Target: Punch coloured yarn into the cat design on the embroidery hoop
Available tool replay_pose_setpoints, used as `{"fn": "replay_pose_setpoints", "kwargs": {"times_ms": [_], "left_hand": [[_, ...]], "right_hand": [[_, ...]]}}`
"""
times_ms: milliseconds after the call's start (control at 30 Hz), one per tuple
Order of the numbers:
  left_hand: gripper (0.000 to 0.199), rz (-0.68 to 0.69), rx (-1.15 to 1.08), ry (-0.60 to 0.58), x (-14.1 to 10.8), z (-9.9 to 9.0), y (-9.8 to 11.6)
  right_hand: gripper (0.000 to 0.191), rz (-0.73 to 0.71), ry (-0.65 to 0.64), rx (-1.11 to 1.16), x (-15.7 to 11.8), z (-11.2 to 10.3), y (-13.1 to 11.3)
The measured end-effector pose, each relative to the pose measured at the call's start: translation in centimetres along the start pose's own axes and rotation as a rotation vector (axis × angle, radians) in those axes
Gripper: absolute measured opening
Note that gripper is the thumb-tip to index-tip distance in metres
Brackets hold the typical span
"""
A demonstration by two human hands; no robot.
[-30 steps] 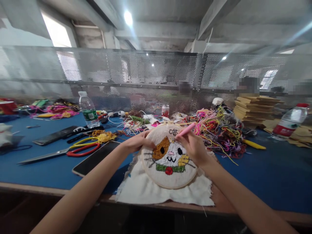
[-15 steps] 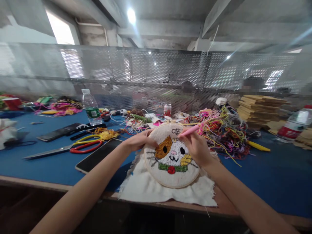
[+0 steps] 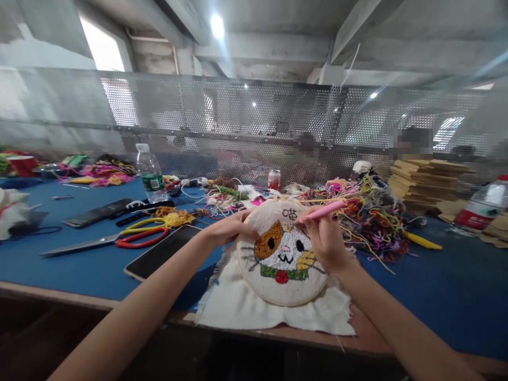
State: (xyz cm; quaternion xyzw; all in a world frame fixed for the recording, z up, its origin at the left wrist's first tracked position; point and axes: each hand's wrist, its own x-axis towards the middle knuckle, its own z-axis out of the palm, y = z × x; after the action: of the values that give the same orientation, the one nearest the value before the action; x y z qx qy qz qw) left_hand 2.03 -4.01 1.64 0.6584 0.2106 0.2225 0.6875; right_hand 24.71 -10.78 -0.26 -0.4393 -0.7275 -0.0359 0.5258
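Pink pen-shaped tool is clamped by the right hand over the embroidery hoop, lower centre of frame; left hand clamps the hoop's upper-left edge. Advisable: hold the cloth taut and place stitches evenly.

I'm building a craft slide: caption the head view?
Left hand on the hoop, right hand holding a pink tool by the stitched cat, scissors and yarn on the blue table.

Blocked beyond and right of the hooped embroidery by heaped yarn, hemmed in at left by phone, scissors and water bottle, passable over bare blue tabletop outside the right forearm, walled behind by perforated panels
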Motion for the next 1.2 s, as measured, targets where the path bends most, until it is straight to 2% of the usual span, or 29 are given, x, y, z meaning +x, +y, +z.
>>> {"fn": "replay_pose_setpoints", "kwargs": {"times_ms": [300,433,533,733,867,1200], "left_hand": [[0.075,0.002,-0.003,0.008,0.1,0.0,-0.1],[0.072,-0.006,0.019,0.024,-0.1,0.1,0.2],[0.07,-0.01,0.035,0.034,-0.2,0.2,0.2],[0.066,-0.016,0.019,-0.005,0.1,-0.3,-0.1],[0.065,-0.014,0.012,-0.012,0.1,-0.3,-0.2],[0.068,0.002,-0.003,-0.008,0.2,-0.3,-0.4]], "right_hand": [[0.014,0.009,-0.015,-0.023,0.1,0.0,-0.2],[0.012,-0.092,-0.05,-0.161,0.4,0.1,-0.8],[0.01,-0.165,-0.096,-0.183,0.5,0.2,-1.1],[0.013,-0.023,-0.007,-0.066,0.1,0.2,-0.5],[0.013,0.021,-0.004,0.005,-0.1,0.2,-0.2],[0.013,0.041,-0.007,0.042,-0.1,0.2,0.0]]}}
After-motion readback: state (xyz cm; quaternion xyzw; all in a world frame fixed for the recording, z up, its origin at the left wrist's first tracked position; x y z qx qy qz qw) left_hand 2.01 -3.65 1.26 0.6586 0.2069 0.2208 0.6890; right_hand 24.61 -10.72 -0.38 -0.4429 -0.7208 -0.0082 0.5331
